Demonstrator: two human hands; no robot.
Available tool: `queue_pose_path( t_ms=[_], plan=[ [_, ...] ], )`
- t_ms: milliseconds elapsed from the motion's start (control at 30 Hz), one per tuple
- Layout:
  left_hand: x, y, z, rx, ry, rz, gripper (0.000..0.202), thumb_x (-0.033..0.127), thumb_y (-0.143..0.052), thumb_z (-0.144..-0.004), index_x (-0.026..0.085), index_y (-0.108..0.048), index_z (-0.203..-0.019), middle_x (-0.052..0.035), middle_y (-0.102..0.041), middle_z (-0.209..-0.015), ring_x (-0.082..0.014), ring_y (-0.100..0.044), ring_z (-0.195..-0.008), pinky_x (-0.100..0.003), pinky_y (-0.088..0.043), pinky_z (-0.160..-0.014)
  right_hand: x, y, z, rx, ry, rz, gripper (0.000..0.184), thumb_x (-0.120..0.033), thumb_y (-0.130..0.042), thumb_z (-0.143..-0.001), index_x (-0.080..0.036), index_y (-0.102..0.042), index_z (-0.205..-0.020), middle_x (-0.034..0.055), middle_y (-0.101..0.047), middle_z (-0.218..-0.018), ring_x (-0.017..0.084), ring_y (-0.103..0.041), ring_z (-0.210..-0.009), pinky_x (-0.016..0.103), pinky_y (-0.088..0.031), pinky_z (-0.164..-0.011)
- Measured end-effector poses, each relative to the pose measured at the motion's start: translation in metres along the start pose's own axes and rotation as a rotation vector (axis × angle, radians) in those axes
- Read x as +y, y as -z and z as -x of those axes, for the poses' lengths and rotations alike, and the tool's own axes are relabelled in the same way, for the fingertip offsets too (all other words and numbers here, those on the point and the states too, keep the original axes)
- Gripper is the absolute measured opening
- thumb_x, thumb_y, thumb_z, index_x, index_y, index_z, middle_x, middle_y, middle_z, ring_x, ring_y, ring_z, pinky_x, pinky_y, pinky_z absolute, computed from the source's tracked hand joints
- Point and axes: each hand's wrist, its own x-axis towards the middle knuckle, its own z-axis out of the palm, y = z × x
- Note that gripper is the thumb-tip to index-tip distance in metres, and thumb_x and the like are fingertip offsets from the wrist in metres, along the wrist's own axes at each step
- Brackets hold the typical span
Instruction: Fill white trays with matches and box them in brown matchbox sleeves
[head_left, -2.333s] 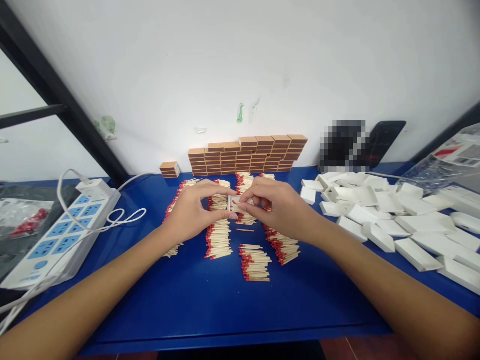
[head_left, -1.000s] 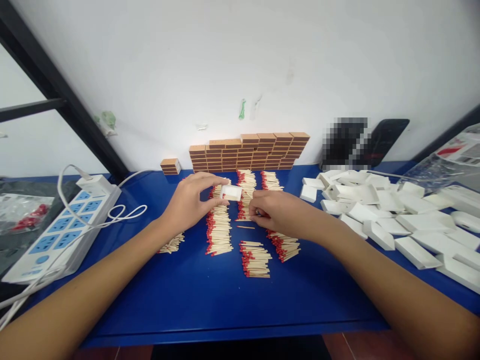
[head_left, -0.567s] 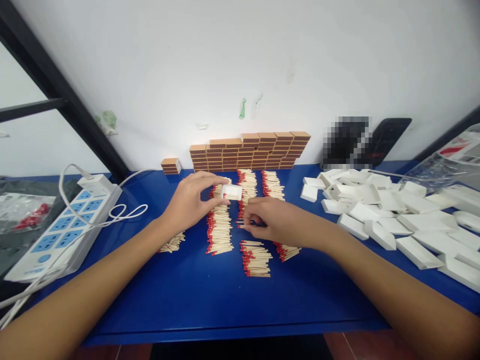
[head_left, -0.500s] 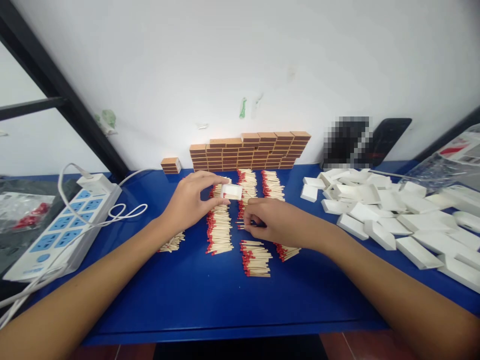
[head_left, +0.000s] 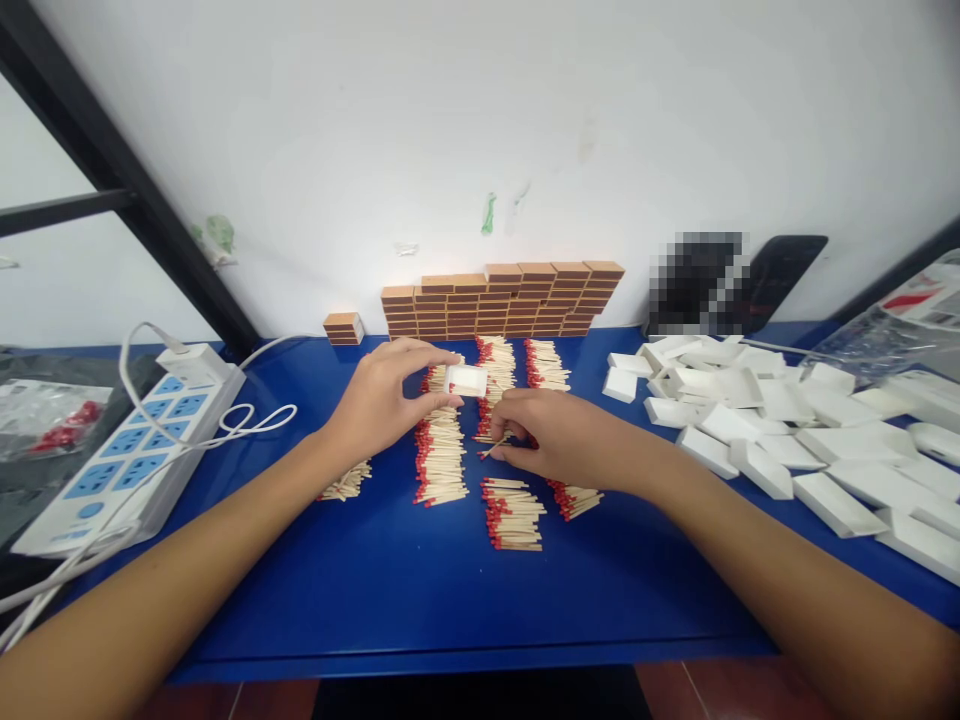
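Between the thumb and fingers of my left hand (head_left: 382, 395) is a small white matchbox tray (head_left: 466, 380), its open side toward me, with what looks like a red-headed match along its lower edge. My right hand (head_left: 551, 432) is closed in a pinch on a match (head_left: 487, 453), whose red head points left. Around both hands lie rows of red-headed matches: a long row (head_left: 441, 460) below the tray, a short pile (head_left: 516, 515) in front of my right hand, another row (head_left: 547, 365) behind it. My right hand hides part of the middle rows.
Stacked matchboxes (head_left: 487, 305) line the wall, with a single stack (head_left: 343, 328) to their left. White empty trays (head_left: 750, 400) heap up on the right of the blue table (head_left: 450, 610). A power strip (head_left: 135, 450) with cables lies left; a dark phone (head_left: 784, 280) leans at the back right.
My right fingers have drawn a match slightly up from the middle row, and it now tilts in the pinch. The tray in my left hand has barely shifted.
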Motion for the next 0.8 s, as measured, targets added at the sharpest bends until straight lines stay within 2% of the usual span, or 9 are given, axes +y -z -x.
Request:
queue_pose_path(
  t_ms=[200,433,500,633,800],
  plan=[
    [0.000,-0.001,0.000,-0.011,0.004,-0.004,0.040,0.035,-0.088,-0.083,0.026,-0.075,-0.119,-0.0060,-0.077,-0.118,-0.0238,-0.071,-0.110,-0.042,-0.055,-0.102,-0.003,-0.001,0.001,-0.042,-0.013,0.018,0.011,-0.020,-0.063,-0.098,-0.021,-0.066,-0.087,0.0053,-0.071,-0.094,0.020,-0.063,-0.082,0.031,-0.042,-0.067],
    [-0.002,-0.001,0.001,-0.023,-0.005,-0.011,0.040,0.034,-0.089,-0.081,0.023,-0.075,-0.117,-0.0064,-0.078,-0.117,-0.0238,-0.072,-0.109,-0.041,-0.056,-0.099,-0.005,-0.001,0.002,-0.086,-0.020,0.063,0.018,-0.026,-0.054,-0.106,-0.018,-0.063,-0.092,0.0081,-0.068,-0.100,0.020,-0.062,-0.081,0.032,-0.043,-0.069],
    [0.000,-0.002,0.001,-0.033,0.003,-0.008,0.040,0.034,-0.089,-0.081,0.023,-0.075,-0.117,-0.0062,-0.078,-0.116,-0.0240,-0.073,-0.109,-0.040,-0.056,-0.098,-0.003,0.003,0.002,-0.020,-0.014,0.022,0.018,-0.026,-0.054,-0.106,-0.019,-0.063,-0.093,0.0073,-0.068,-0.100,0.020,-0.062,-0.082,0.032,-0.042,-0.069],
    [0.005,-0.002,0.000,-0.035,0.012,0.034,0.041,0.035,-0.090,-0.080,0.022,-0.076,-0.116,-0.0054,-0.079,-0.115,-0.0230,-0.073,-0.108,-0.037,-0.056,-0.097,0.003,0.007,0.000,0.244,0.022,-0.043,0.013,-0.026,-0.054,-0.105,-0.020,-0.062,-0.096,0.0044,-0.064,-0.094,0.019,-0.059,-0.081,0.031,-0.041,-0.069],
    [0.012,-0.005,0.000,-0.013,0.047,0.114,0.041,0.037,-0.092,-0.076,0.024,-0.077,-0.113,-0.0032,-0.079,-0.112,-0.0218,-0.073,-0.104,-0.035,-0.056,-0.095,0.005,-0.002,-0.004,0.445,0.107,-0.031,0.011,-0.025,-0.055,-0.106,-0.020,-0.060,-0.098,0.0027,-0.061,-0.093,0.016,-0.054,-0.076,0.030,-0.039,-0.068]
  ],
)
